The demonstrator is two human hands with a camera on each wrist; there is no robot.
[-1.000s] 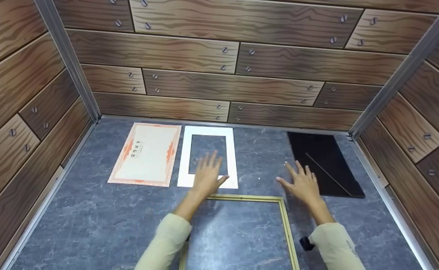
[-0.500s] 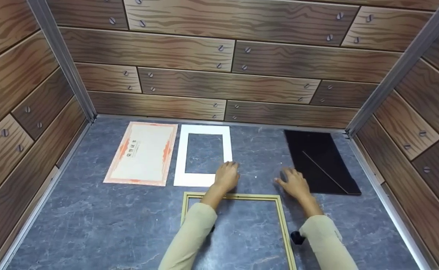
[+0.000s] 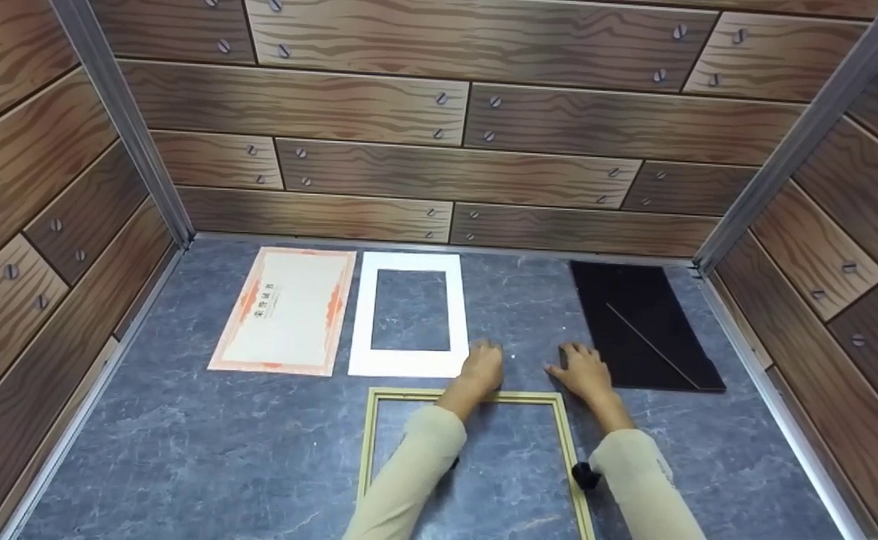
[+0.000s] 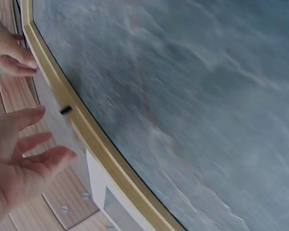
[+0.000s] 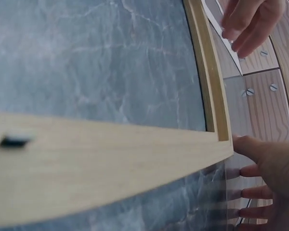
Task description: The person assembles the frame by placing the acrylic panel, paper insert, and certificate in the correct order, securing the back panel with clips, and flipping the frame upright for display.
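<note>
In the head view my left hand (image 3: 482,366) is just past the far rail of a gold picture frame (image 3: 476,396), by the near right corner of a white mat board (image 3: 409,364). Its fingers are loosely bent with nothing between them in the left wrist view. My right hand (image 3: 585,371) is beyond the frame's far right corner, beside a black backing board (image 3: 638,322). In the right wrist view its fingers (image 5: 257,192) reach forward, fairly straight, with their tips mirrored in a clear glossy sheet (image 5: 233,108). That sheet lies between the two hands.
An orange-bordered certificate (image 3: 296,315) lies left of the mat board. Wood-patterned walls (image 3: 454,165) close the back and both sides of the grey marbled table (image 3: 206,450). A thin strip (image 3: 653,345) runs diagonally across the black board.
My left hand has come right, off the mat board's opening, and its fingers have bent. My right hand has drawn slightly nearer the frame and lowered. Mat board, certificate and frame keep their places.
</note>
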